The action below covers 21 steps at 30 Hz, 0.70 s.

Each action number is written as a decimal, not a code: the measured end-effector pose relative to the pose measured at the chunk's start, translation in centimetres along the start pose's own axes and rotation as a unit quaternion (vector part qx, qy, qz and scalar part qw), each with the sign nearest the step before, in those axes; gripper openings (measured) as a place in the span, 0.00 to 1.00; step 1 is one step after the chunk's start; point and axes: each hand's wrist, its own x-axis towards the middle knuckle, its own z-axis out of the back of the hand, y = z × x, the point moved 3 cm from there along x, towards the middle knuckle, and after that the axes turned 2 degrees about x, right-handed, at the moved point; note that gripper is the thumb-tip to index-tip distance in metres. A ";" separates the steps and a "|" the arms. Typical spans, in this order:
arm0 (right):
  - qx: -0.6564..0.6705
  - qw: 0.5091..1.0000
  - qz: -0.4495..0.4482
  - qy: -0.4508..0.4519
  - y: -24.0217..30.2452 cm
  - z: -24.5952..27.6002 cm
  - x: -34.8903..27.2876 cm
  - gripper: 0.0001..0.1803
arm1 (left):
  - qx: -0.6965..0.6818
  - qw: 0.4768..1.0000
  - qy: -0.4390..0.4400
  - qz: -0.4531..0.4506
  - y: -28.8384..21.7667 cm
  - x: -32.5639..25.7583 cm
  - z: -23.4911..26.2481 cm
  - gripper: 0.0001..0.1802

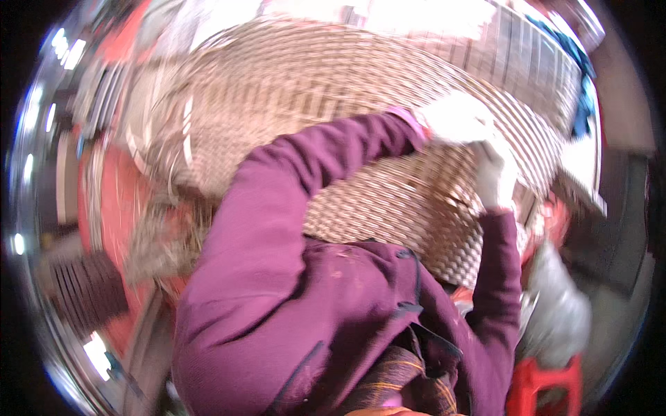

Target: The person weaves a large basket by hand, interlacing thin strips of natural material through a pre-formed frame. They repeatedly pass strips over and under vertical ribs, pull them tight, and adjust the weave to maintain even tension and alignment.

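A large tan and brown woven wicker piece [374, 208] with a curved, banded far part spreads in front of me. My left arm, in a purple sleeve, reaches across it to the right. My left hand [454, 118], in a white glove, is over the weave near its right side; glare and blur hide its fingers. Just below it and touching or nearly touching is my right hand [497, 173], also white-gloved, with its fingers curled closed at the weave. What it grips is too blurred to make out.
A red plastic stool [548, 385] stands at the lower right, below a pale plastic bag [558, 312]. Loose strands [163, 239] lie at the left, beside a red surface [114, 197]. Dark slatted material [87, 291] is farther left. A blue-green cloth [579, 76] hangs at the far right.
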 end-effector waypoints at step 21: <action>0.092 0.989 -0.090 0.079 -1.3 1.2 2.0 0.08 | 0.456 0.841 -0.071 0.283 2.2 -39.6 32.2 0.16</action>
